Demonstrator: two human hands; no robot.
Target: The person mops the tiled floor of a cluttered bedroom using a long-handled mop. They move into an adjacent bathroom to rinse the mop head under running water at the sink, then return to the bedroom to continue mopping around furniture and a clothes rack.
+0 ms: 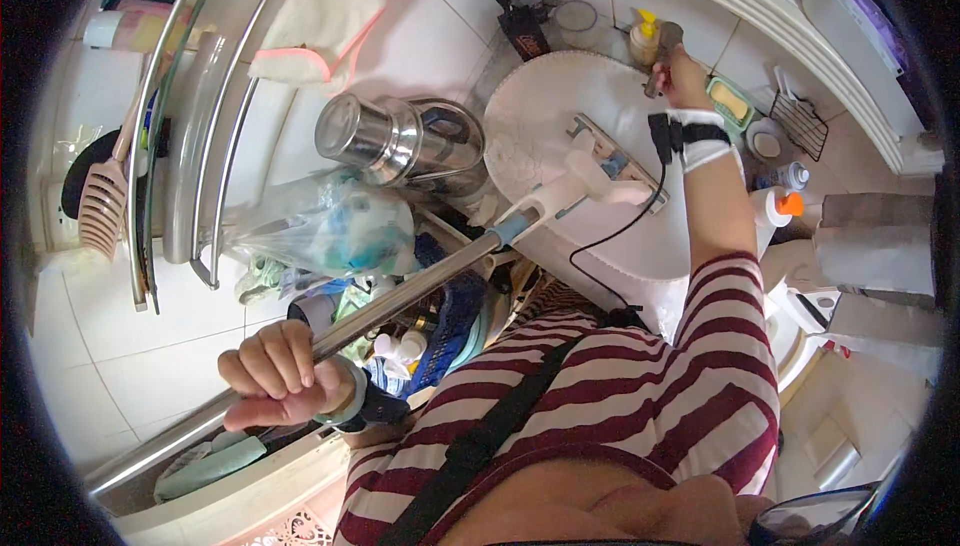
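Observation:
My left hand (281,377) is wrapped around the metal pole (409,302) of a mop, its thumb stretched along the pole. The pole slants up to a white plastic mop head (589,175), whose flat plate (622,163) lies inside the white washbasin (555,96). My right hand (684,79) is at the basin's far rim, its fingers around a dull grey fitting that looks like the tap (670,37). A white wrap and a black strap with a cable circle my right wrist.
A steel vacuum flask (401,141) and a clear plastic bag (337,223) crowd the basin's left side. Behind it stand a yellow-topped pump bottle (645,36) and a green soap dish (729,103). A glass shelf with metal rails (217,133) juts out at left; a toilet (795,328) is at right.

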